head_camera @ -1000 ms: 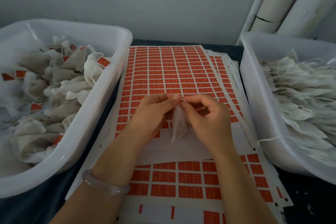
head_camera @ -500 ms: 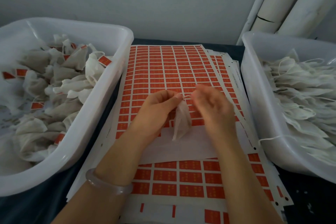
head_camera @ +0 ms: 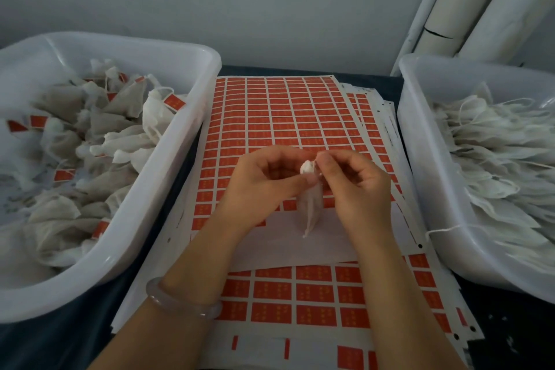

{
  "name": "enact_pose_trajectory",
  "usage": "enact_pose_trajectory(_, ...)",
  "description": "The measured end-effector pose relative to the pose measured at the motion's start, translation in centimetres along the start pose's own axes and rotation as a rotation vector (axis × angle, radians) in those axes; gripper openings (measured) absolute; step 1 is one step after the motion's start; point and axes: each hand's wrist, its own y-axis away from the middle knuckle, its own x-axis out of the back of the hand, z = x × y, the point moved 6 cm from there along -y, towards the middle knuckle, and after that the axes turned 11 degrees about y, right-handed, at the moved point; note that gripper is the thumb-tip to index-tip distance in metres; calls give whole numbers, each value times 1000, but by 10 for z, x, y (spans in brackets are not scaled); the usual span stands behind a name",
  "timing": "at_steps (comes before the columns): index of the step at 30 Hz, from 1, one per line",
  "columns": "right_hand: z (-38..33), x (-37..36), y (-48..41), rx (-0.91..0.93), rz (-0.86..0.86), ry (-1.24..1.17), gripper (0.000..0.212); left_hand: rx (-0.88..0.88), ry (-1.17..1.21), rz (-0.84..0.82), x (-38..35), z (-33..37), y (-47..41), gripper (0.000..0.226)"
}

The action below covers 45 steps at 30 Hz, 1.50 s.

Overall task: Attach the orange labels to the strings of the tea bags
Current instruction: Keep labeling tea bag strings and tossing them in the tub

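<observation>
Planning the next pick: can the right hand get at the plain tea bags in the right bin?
Probably yes. The bin of plain tea bags is open-topped beside the right hand, with nothing between. But that hand pinches the held tea bag, so it must let go first.

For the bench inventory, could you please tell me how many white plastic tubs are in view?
2. The left tub stands left of the label sheets, holding labelled tea bags; the right tub stands right of them, holding unlabelled tea bags. I see no others.

One head-worn view is provided. It is directed forward and down, at close range, onto the label sheets (head_camera: 279, 117).
</observation>
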Motion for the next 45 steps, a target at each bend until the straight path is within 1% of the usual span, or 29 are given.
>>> enact_pose_trajectory(2,-1,0,1,10,-2,-5,10,-30,-56,41,1,1,-1,17)
enact_pose_trajectory(5,-4,-2,2,22,-29,-6,8,-78,-100,38,1,3,-1,9)
enact_pose_trajectory(10,-7,-8,5,50,-88,36,14,-128,-122,70,2,4,0,12)
enact_pose_trajectory(13,-3,-6,5,1,-50,24,14,-138,-168,77,2,6,-1,17)
enact_pose_trajectory(16,-1,-5,5,-44,-18,1,14,-158,-212,60,-1,9,0,12)
enact_pose_trajectory(19,0,-4,6,-79,36,-11,16,-185,-238,17,-5,9,1,13)
enact_pose_trajectory(22,3,-2,5,-124,63,-25,17,-178,-281,-48,-8,6,2,9)
enact_pose_trajectory(24,6,0,4,-145,74,-34,17,-167,-293,-59,-7,3,3,17)
enact_pose_trajectory(26,7,2,3,-170,85,-33,18,-176,-277,-31,-4,4,2,23)
enact_pose_trajectory(30,11,0,3,-236,67,-55,20,-202,-163,21,1,5,0,10)
enact_pose_trajectory(31,12,-1,3,-274,49,-98,21,-210,-124,24,1,6,0,9)
enact_pose_trajectory(32,13,-4,4,-319,18,-205,20,-216,-89,27,1,7,0,12)
enact_pose_trajectory(34,10,-14,6,-381,-83,-524,19,-211,-60,20,0,7,0,16)
enact_pose_trajectory(35,6,-18,7,-384,-132,-655,23,-201,-56,12,-1,6,0,13)
enact_pose_trajectory(36,4,-21,8,-380,-166,-724,24,-192,-55,3,-1,5,1,6)
enact_pose_trajectory(37,2,-24,9,-383,-190,-760,25,-186,-58,4,-2,4,1,5)
enact_pose_trajectory(38,2,-27,10,-392,-204,-776,31,-183,-66,12,-2,3,1,12)
enact_pose_trajectory(40,2,-31,12,-414,-211,-784,44,-180,-82,10,-4,4,0,12)
enact_pose_trajectory(42,0,-31,12,-413,-202,-784,38,-197,-130,-17,-6,8,0,11)
enact_pose_trajectory(43,-2,-31,12,-405,-197,-788,34,-211,-153,-38,-5,10,0,13)
enact_pose_trajectory(45,-4,-32,12,-393,-202,-797,32,-238,-180,-61,0,13,-1,19)
